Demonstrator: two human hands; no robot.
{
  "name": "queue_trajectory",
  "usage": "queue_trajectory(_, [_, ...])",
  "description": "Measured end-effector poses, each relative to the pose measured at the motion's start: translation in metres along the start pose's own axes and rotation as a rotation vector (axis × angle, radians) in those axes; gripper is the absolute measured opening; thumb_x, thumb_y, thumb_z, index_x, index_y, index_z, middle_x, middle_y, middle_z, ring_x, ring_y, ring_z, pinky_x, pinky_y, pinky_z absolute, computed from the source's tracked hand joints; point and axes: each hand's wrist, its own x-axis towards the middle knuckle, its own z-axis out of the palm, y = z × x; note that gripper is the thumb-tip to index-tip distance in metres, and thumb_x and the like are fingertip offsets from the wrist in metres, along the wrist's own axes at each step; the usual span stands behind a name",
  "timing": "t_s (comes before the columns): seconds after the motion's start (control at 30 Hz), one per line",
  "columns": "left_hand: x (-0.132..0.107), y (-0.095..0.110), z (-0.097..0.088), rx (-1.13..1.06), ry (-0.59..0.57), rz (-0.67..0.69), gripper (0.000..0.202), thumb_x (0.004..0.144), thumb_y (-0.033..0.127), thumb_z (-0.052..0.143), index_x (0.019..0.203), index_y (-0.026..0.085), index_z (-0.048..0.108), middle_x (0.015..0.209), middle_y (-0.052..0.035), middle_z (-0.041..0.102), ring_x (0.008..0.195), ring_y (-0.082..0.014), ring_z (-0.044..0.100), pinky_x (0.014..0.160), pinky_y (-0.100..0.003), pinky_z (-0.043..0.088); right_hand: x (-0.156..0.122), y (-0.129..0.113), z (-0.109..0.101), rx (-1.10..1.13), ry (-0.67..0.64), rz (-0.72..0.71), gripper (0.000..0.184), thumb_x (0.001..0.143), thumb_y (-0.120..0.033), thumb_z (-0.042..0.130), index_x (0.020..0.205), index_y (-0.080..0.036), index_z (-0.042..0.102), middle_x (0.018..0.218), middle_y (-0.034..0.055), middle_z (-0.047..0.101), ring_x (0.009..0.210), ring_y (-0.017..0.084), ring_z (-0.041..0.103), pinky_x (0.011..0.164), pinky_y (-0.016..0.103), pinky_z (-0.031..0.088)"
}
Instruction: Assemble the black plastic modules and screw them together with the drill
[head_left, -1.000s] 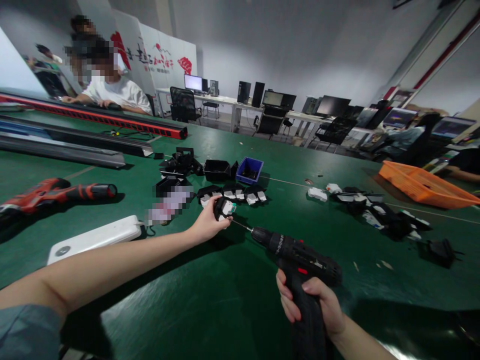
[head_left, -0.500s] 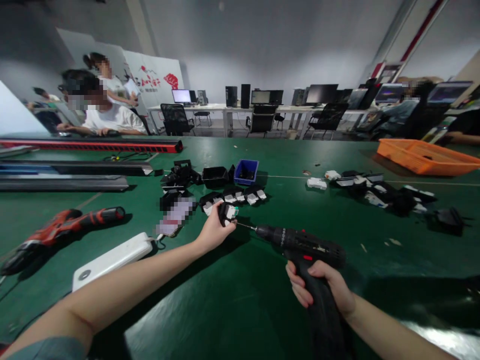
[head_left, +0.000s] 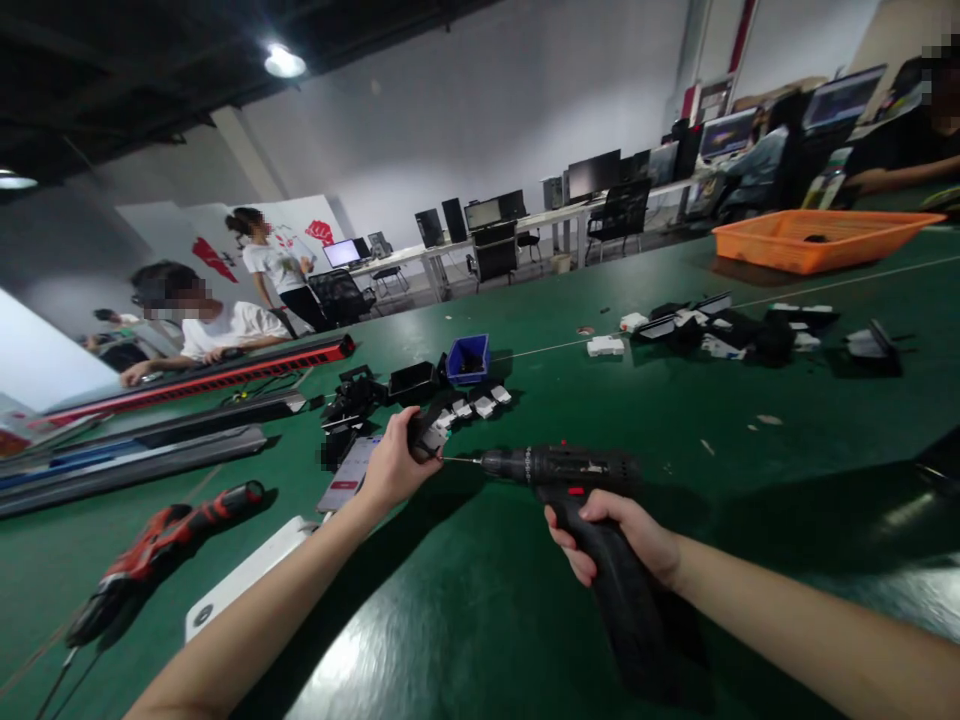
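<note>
My right hand (head_left: 611,535) is wrapped round the grip of a black cordless drill (head_left: 562,468), whose long thin bit points left. In my left hand (head_left: 397,462) is a small black and white plastic part (head_left: 431,436), partly hidden by the fingers. The bit's tip reaches the lower right side of this part; whether it sits in a screw cannot be made out. Just behind the left hand lie several similar black and white parts (head_left: 484,404). A phone (head_left: 349,478) lies beside the left wrist, with a white power bank (head_left: 251,572) by the forearm.
A blue bin (head_left: 468,360) and a black bin (head_left: 412,383) stand behind my left hand. At left are a red and black power tool (head_left: 161,545) and long rails (head_left: 202,375). Loose parts (head_left: 720,330) and an orange basket (head_left: 825,240) are at right. A person (head_left: 225,330) sits across the table.
The view has tilted and swung. Both hands, the drill and the plastic part appear slightly further left. The bit still meets the part, and both grips are unchanged.
</note>
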Motion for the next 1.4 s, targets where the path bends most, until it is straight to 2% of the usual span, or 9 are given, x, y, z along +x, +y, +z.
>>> queue_trajectory(0.17, [0.041,0.010,-0.012,0.279,-0.152,0.175,0.078,0.070,0.033,0.071,0.138,0.024,0.036,0.126,-0.0116,0.053,0.108,-0.0319,0.059,0.075,-0.035,0.052,-0.001,-0.003,0.002,0.032,0.018,-0.017,0.028,0.074,-0.030,0.050,0.091,-0.011,0.059,0.072,0.0019,0.055,0.053,0.011,0.055,0.057,0.026,0.044])
queue_trajectory(0.33, [0.086,0.031,0.002,0.338,-0.230,0.315,0.075,0.071,0.034,0.069,0.138,0.021,0.037,0.123,-0.0129,0.055,0.111,-0.0316,0.056,0.076,-0.034,0.051,0.003,-0.005,0.003,0.079,0.062,-0.061,0.030,0.073,-0.032,0.051,0.090,-0.009,0.059,0.070,0.0016,0.054,0.052,0.010,0.052,0.057,0.025,0.044])
queue_trajectory(0.6, [0.113,0.091,0.065,0.329,-0.373,0.587,0.074,0.070,0.042,0.068,0.134,0.017,0.041,0.120,-0.0129,0.060,0.111,-0.0303,0.055,0.094,-0.040,0.045,0.007,-0.003,-0.001,0.075,0.117,-0.054,0.031,0.072,-0.032,0.051,0.091,-0.009,0.059,0.070,0.0018,0.055,0.052,0.011,0.052,0.057,0.027,0.045])
queue_trajectory(0.7, [0.121,0.105,0.094,0.366,-0.430,0.591,0.073,0.069,0.046,0.067,0.131,0.016,0.044,0.119,-0.0145,0.061,0.111,-0.0316,0.055,0.092,-0.040,0.045,0.007,-0.002,0.000,0.048,0.119,-0.049,0.032,0.070,-0.032,0.051,0.091,-0.009,0.060,0.070,0.0017,0.055,0.052,0.011,0.053,0.058,0.027,0.045])
queue_trajectory(0.83, [0.136,0.106,0.124,0.380,-0.442,0.535,0.072,0.067,0.048,0.068,0.127,0.013,0.047,0.113,-0.0168,0.063,0.108,-0.0336,0.056,0.090,-0.042,0.046,0.006,-0.001,0.001,0.035,0.097,-0.013,0.032,0.069,-0.032,0.052,0.091,-0.010,0.059,0.072,0.0015,0.056,0.053,0.011,0.054,0.058,0.026,0.045])
queue_trajectory(1.0, [0.152,0.095,0.142,0.389,-0.473,0.452,0.073,0.070,0.052,0.065,0.128,0.012,0.046,0.114,-0.0187,0.063,0.109,-0.0345,0.056,0.086,-0.042,0.048,0.005,-0.001,0.002,0.011,0.089,0.002,0.033,0.069,-0.032,0.052,0.092,-0.010,0.060,0.072,0.0016,0.057,0.053,0.011,0.054,0.059,0.027,0.045])
queue_trajectory(1.23, [0.158,0.095,0.139,0.374,-0.491,0.457,0.086,0.066,0.063,0.069,0.129,0.009,0.048,0.123,-0.0225,0.057,0.117,-0.0384,0.050,0.094,-0.046,0.043,0.004,-0.001,0.002,0.016,0.101,-0.017,0.032,0.072,-0.032,0.051,0.092,-0.009,0.061,0.074,0.0023,0.056,0.055,0.011,0.054,0.061,0.028,0.046])
queue_trajectory(1.33, [0.149,0.099,0.114,0.336,-0.455,0.493,0.093,0.064,0.062,0.072,0.135,0.010,0.042,0.130,-0.0225,0.053,0.124,-0.0390,0.044,0.098,-0.048,0.040,0.005,-0.001,0.002,0.042,0.104,-0.018,0.031,0.072,-0.031,0.052,0.092,-0.009,0.061,0.074,0.0021,0.056,0.055,0.011,0.054,0.061,0.027,0.046])
queue_trajectory(1.4, [0.134,0.100,0.088,0.294,-0.410,0.519,0.082,0.074,0.056,0.067,0.138,0.014,0.039,0.131,-0.0187,0.053,0.127,-0.0348,0.042,0.102,-0.045,0.038,0.005,-0.001,0.002,0.053,0.112,-0.018,0.031,0.071,-0.031,0.052,0.091,-0.009,0.060,0.073,0.0019,0.056,0.055,0.011,0.053,0.061,0.027,0.045])
